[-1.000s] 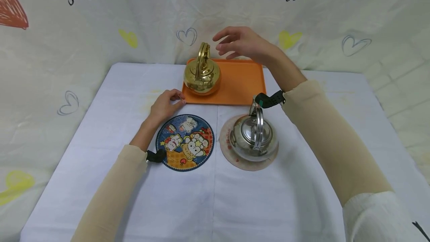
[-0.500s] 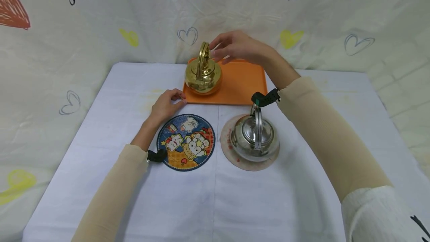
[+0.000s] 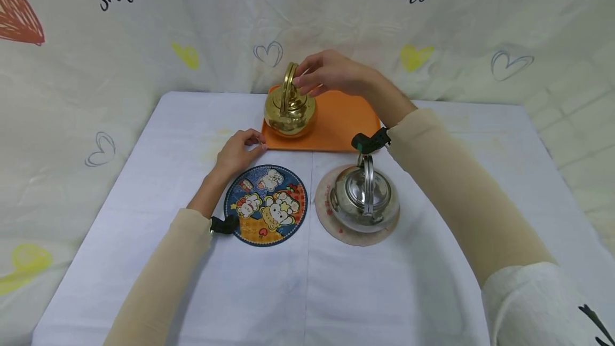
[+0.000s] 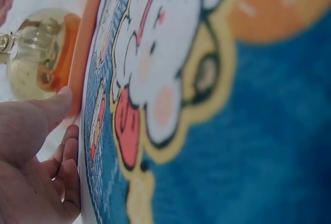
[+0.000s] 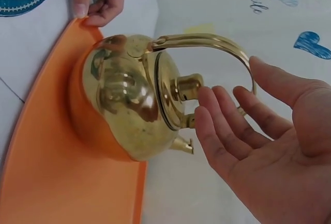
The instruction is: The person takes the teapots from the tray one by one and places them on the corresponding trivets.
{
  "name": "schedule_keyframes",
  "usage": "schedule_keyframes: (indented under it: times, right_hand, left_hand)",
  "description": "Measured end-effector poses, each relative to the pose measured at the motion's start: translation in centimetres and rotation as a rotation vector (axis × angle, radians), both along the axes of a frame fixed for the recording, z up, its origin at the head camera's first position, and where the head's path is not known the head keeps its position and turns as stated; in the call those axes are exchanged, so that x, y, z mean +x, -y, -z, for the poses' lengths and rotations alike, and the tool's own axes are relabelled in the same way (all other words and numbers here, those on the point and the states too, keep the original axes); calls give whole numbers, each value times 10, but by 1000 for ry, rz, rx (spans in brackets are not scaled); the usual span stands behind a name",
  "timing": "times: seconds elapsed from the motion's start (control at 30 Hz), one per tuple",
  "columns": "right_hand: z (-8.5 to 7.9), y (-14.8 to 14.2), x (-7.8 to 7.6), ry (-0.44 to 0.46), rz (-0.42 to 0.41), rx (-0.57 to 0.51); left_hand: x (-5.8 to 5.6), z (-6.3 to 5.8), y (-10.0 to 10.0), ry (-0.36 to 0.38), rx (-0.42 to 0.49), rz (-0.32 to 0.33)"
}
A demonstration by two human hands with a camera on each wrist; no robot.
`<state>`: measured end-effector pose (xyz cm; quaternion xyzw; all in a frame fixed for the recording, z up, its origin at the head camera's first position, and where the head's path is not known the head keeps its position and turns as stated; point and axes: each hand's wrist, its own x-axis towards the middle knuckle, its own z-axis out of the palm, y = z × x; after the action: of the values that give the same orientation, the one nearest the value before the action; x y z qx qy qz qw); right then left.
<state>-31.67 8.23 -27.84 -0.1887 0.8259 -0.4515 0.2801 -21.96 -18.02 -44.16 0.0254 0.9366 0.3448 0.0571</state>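
Observation:
A shiny gold kettle (image 3: 290, 113) stands at the left end of an orange tray (image 3: 343, 122). My right hand (image 3: 331, 72) is at its raised handle (image 5: 207, 40); in the right wrist view the thumb tip meets the handle, and the loosely bent fingers reach towards the lid knob (image 5: 189, 86). At the tray's near left corner, my left hand (image 3: 237, 151) pinches the rim between thumb and fingers. Closer to me, a silver kettle (image 3: 353, 207) sits on a pale round mat (image 3: 331, 223), to the right of a blue cartoon mat (image 3: 264, 204).
A white cloth (image 3: 269, 292) covers the table. Behind it hangs a pale sheet (image 3: 336, 15) printed with hearts and lettering. The silver kettle stands below my right wrist in the head view, its handle upright.
My right hand has come down and left from above the tray to the gold kettle's handle. My left hand stays at the tray corner, and both kettles have kept their places.

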Motion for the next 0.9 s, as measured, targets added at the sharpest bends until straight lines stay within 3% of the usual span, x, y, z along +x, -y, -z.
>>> schedule_keyframes:
  times: [0.17,0.37,0.9]
  right_hand:
    - [8,6,-3,61,23,-35]
    - [14,11,-6,52,23,-54]
    - [13,14,-3,158,143,-169]
  left_hand:
    - [0,1,0,-12,1,6]
    - [0,1,1,-21,-2,11]
    - [1,0,1,-14,-1,13]
